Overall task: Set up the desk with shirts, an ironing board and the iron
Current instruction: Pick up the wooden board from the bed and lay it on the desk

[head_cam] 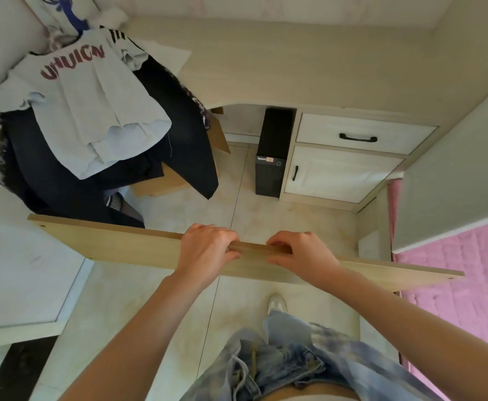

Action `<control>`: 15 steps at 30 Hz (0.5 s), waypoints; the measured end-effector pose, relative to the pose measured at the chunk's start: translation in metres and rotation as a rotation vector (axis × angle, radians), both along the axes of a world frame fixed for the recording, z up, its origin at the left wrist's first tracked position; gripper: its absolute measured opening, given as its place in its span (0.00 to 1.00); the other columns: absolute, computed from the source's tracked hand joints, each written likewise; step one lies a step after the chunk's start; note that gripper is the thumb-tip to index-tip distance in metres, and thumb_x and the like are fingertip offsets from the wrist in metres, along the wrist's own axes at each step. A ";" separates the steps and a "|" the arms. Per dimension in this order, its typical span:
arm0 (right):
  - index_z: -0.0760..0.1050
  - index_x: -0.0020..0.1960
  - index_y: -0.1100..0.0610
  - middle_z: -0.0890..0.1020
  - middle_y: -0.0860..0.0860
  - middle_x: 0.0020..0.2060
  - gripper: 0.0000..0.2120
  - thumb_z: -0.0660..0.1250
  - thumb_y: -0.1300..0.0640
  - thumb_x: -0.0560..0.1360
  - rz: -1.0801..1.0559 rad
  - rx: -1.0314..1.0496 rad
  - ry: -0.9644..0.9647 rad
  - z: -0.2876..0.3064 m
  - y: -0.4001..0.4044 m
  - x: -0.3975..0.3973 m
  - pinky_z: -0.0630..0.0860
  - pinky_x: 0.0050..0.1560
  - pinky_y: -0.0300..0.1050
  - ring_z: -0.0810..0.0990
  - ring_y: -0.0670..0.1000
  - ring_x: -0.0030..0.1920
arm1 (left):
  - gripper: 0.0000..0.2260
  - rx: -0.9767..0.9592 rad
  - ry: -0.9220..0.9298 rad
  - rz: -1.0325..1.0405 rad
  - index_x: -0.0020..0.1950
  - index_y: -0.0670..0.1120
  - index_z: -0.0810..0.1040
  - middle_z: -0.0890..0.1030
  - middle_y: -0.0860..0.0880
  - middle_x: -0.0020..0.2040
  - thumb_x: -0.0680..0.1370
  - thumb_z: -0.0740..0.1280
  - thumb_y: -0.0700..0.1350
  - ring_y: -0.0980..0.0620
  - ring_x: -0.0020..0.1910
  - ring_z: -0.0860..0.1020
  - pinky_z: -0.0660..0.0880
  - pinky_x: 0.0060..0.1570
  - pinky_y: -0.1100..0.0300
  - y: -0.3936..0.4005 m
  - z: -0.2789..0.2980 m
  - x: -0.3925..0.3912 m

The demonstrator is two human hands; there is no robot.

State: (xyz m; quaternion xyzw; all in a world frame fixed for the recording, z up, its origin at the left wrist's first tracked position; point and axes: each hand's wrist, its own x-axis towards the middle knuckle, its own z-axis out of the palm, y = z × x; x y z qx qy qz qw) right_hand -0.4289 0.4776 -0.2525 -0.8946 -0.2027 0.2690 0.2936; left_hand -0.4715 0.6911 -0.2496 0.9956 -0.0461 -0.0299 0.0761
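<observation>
I look down at two bare hands gripping a long, pale wooden board (pixel 115 244) by its upper edge. The left hand (pixel 205 250) and the right hand (pixel 297 253) sit close together near the middle of that edge, fingers curled over the far side and thumbs on the near face. The board stands on its long edge, held above the floor, running from the left toward the right and sloping slightly down to the right. Its left end hangs just above a white surface (pixel 20 270); its right end reaches over the edge of a pink quilt (pixel 462 285).

Beyond the board lies a stretch of pale tiled floor (pixel 266 215), bounded on the right by a cabinet with a drawer (pixel 361 134) and a door (pixel 338 175). A black computer tower (pixel 271 157) stands beside that cabinet, under the desk (pixel 295 65). The desk's light top runs along the far wall, its front edge curving above the tower.

At the far left, a white shirt with red lettering (pixel 86 105) lies on a heap of dark clothes (pixel 63 186) that drapes down over a wooden stool or box (pixel 161 183). Below, my jeans (pixel 280 360) and one white shoe (pixel 277 303) show.
</observation>
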 end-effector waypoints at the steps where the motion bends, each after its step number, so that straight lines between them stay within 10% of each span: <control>1: 0.77 0.57 0.48 0.82 0.43 0.48 0.12 0.68 0.51 0.74 0.012 -0.040 0.007 -0.001 0.001 0.012 0.79 0.51 0.43 0.79 0.45 0.47 | 0.10 0.004 0.002 0.009 0.42 0.54 0.82 0.81 0.57 0.34 0.69 0.74 0.59 0.57 0.35 0.77 0.65 0.40 0.60 0.006 0.001 0.010; 15: 0.79 0.55 0.44 0.83 0.41 0.46 0.08 0.65 0.52 0.77 -0.124 -0.067 -0.172 0.024 0.049 0.145 0.76 0.49 0.44 0.80 0.46 0.47 | 0.15 -0.028 0.064 0.040 0.54 0.56 0.81 0.82 0.57 0.44 0.73 0.67 0.62 0.59 0.41 0.76 0.58 0.31 0.67 0.085 0.034 0.145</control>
